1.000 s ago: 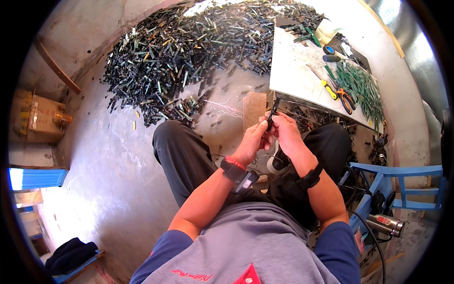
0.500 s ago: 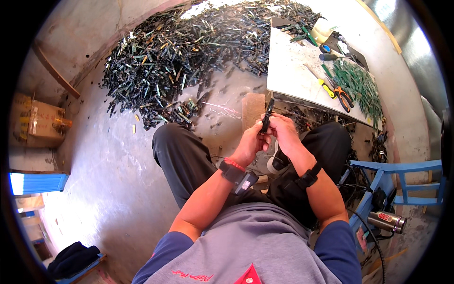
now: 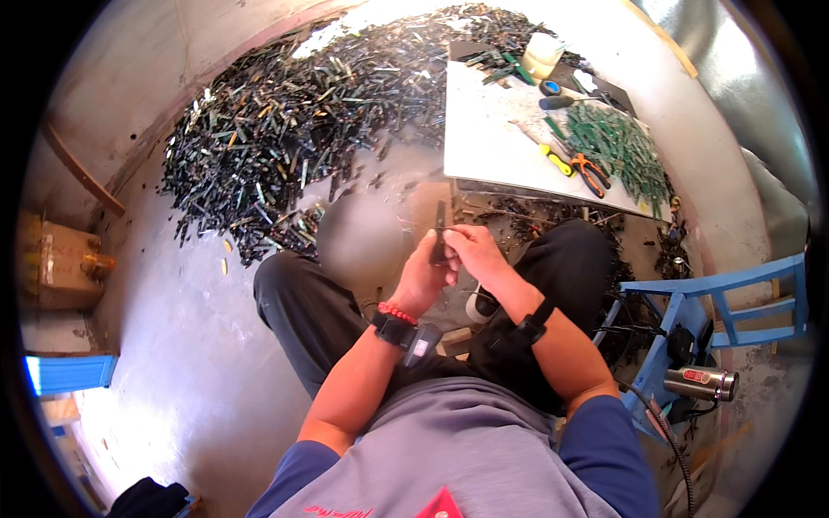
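A narrow black strip stands up from between my hands, over the gap between my knees. My left hand is closed round its lower part, thumb along it. From the right, the fingertips of my right hand pinch against the same strip. The fingers hide its lower end, and I cannot make out anything else in them. Beyond and left of my hands spreads a large heap of similar dark strips.
A white board at the right carries green strips, orange-black pliers, a yellow-handled tool, a dark-handled screwdriver and a pale container. A blue chair and metal flask stand to my right.
The whole view has shifted, so the board and my hands now appear further left. Both hands still hold the black strip, which looks more upright.
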Available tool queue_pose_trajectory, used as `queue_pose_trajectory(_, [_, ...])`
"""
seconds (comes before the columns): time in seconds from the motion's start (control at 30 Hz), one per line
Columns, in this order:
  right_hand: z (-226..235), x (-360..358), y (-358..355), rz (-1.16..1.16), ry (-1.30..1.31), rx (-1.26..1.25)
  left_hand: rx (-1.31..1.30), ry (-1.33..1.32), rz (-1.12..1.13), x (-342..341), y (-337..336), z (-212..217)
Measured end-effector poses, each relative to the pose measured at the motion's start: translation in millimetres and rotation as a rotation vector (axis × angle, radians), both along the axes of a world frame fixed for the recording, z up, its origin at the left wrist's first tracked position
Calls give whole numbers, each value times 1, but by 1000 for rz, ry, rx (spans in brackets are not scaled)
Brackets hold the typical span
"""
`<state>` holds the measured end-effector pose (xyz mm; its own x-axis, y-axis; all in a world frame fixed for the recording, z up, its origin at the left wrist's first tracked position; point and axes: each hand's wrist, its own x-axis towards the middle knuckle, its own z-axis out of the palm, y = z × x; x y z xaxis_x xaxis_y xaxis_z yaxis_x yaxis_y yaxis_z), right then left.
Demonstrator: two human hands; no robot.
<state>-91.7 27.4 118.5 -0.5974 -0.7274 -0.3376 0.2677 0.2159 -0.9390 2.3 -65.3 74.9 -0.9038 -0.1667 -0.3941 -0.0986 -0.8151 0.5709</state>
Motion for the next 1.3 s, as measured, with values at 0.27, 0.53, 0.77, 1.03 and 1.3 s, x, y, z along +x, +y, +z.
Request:
queue_pose_trajectory(0.27, [21,-62,28,-523,938,183,105,-32,10,0,-3,2])
queue_pose_trajectory(0.53, [55,-169,88,-653,1302,618,81,-39,-15,-6,-2,2])
queue_pose_trajectory(0.77, [49,-188,125,-402,1036,860,74,-67,5,-8,-3,0])
queue_pose_trajectory(1.03, [43,-188,126,-261,1208,1017,76,-38,-14,-12,-1,1])
queue_pose_trajectory(1.3, [23,-188,143,-479,1095,645,103,-12,4,-7,-4,0])
